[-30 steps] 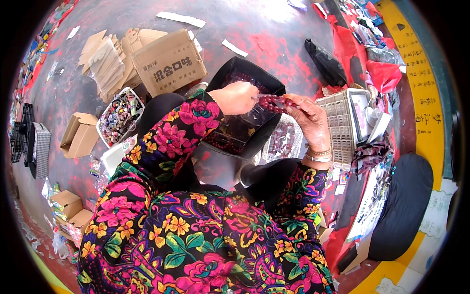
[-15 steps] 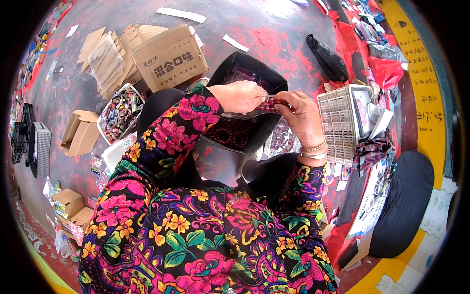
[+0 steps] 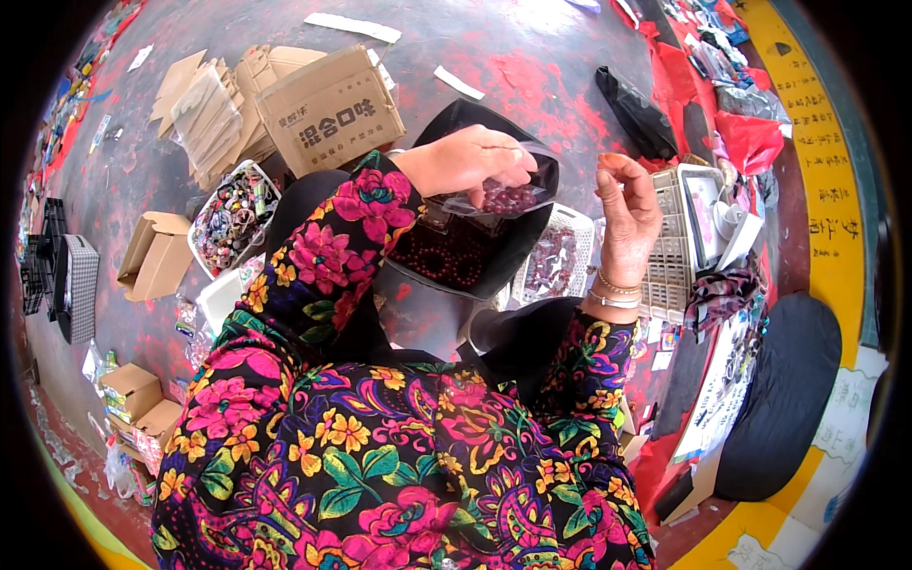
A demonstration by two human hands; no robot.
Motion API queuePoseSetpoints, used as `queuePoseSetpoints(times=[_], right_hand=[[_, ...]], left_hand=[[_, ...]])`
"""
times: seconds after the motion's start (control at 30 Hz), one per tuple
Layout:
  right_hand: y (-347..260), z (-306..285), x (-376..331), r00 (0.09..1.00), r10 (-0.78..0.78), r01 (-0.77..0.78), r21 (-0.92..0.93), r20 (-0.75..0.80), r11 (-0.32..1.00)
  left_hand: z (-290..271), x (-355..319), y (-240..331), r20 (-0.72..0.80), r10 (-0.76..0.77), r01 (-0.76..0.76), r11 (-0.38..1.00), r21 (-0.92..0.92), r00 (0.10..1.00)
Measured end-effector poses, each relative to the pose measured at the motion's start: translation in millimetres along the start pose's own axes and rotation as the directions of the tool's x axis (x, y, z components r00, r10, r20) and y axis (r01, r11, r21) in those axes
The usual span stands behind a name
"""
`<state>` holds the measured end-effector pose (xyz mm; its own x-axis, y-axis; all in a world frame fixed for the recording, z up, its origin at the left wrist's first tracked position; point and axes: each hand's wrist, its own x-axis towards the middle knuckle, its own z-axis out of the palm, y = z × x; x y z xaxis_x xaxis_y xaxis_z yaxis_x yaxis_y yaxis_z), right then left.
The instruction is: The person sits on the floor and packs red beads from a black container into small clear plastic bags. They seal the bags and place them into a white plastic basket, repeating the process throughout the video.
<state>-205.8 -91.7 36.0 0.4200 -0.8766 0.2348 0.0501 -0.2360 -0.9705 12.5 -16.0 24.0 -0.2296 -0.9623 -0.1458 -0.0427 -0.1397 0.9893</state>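
My left hand (image 3: 480, 167) is closed on the edge of a clear plastic bag (image 3: 513, 199) with dark red beads inside. The bag hangs over a black-lined bin (image 3: 518, 249), where strings of dark red beads (image 3: 446, 261) and more clear packets lie. To the right, apart from the bag, my right hand (image 3: 629, 214) is raised with its fingers bent and thumb near the forefinger. Whatever may be between those fingertips is too small to make out. A white basket (image 3: 591, 228) of bagged red beads (image 3: 554, 255) stands between the bin and my right hand.
Left of the bin stand a cardboard box (image 3: 328, 111), flattened cartons (image 3: 204, 123) and a white basket's rim (image 3: 197, 249) around mixed trinkets. A cream plastic crate (image 3: 668, 261) is close at the right. Beyond it lies a long black cushion-like piece (image 3: 788, 399).
My right hand has left the bag and moved right, uncovering the white basket. The bag now hangs from my left hand alone. The cardboard box looks the same.
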Motion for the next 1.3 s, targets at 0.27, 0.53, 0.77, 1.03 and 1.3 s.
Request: queuePoseSetpoints(times=[0.27,0.53,0.77,1.03,1.3], right_hand=[[11.7,0.2,0.2,0.892,0.231,-0.262,0.029,0.39,0.965],[31.5,3.0,2.0,0.942,0.248,-0.286,0.153,0.227,0.946],[29.9,15.3,3.3,0.941,0.314,-0.339,0.369,0.126,0.866],[27.0,25.7,0.8,0.962,0.267,-0.238,0.29,-0.066,0.927],[0.4,23.8,-11.2,0.969,-0.189,0.161,-0.17,-0.159,0.972]], left_hand=[[-4.6,-10.6,11.3,-0.043,0.021,-0.034,0.937,-0.347,0.999],[-1.2,-9.9,15.4,-0.215,0.003,-0.065,0.956,-0.284,0.977],[4.7,-2.6,1.1,-0.151,-0.074,0.019,0.941,-0.339,0.986],[4.1,3.4,-5.9,-0.073,-0.1,0.033,0.78,-0.625,0.992],[11.6,-3.0,3.1,-0.106,-0.154,0.081,0.863,-0.499,0.982]])
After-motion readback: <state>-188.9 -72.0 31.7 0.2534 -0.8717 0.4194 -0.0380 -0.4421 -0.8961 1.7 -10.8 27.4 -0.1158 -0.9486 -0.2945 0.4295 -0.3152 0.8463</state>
